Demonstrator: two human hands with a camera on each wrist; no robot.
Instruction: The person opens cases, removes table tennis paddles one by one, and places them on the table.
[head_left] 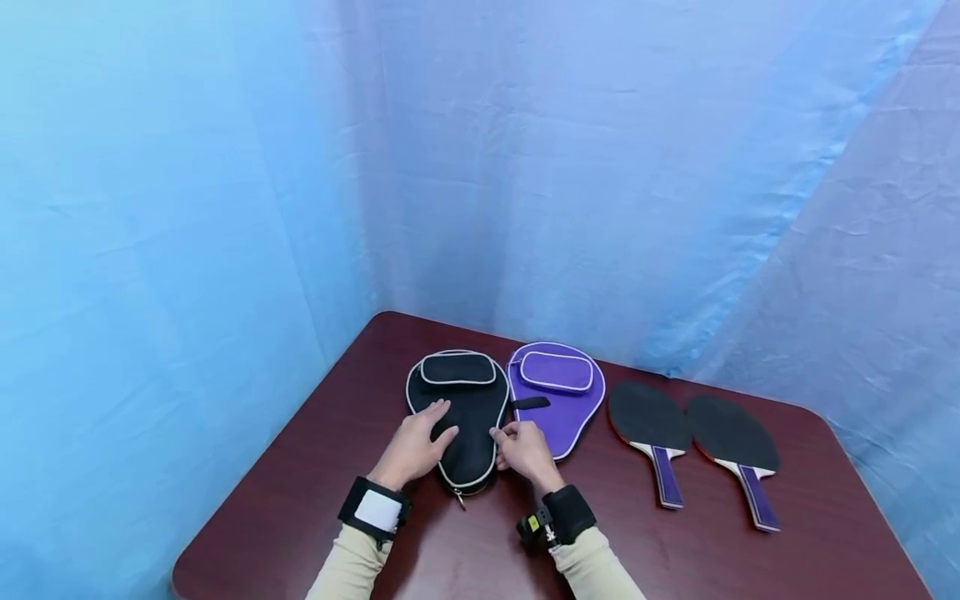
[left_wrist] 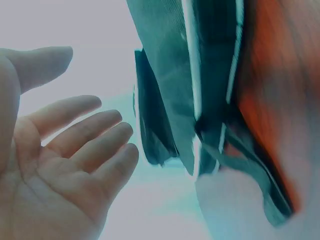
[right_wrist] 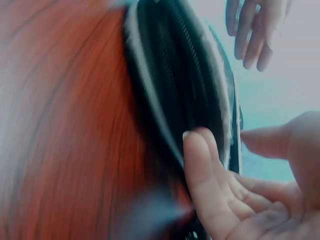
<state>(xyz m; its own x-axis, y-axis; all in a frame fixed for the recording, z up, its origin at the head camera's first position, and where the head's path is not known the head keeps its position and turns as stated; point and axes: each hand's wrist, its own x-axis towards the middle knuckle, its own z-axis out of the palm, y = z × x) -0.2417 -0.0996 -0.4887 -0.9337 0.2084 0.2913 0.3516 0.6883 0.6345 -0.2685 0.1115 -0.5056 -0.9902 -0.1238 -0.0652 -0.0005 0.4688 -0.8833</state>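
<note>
Right wrist, half-curled grip (right_wrist: 245, 207) on black case (right_wrist: 182, 75)

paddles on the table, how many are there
2. One paddle lies just right of the purple case; the second paddle lies right of that one. Any inside the purple case or the black case would be hidden.

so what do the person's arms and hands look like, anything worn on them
The long sleeves are cream. The left hand and right hand are bare, without gloves. The left wristband is black with a white patch; the right wristband is black, beside a small dark device with a yellow mark.
</note>
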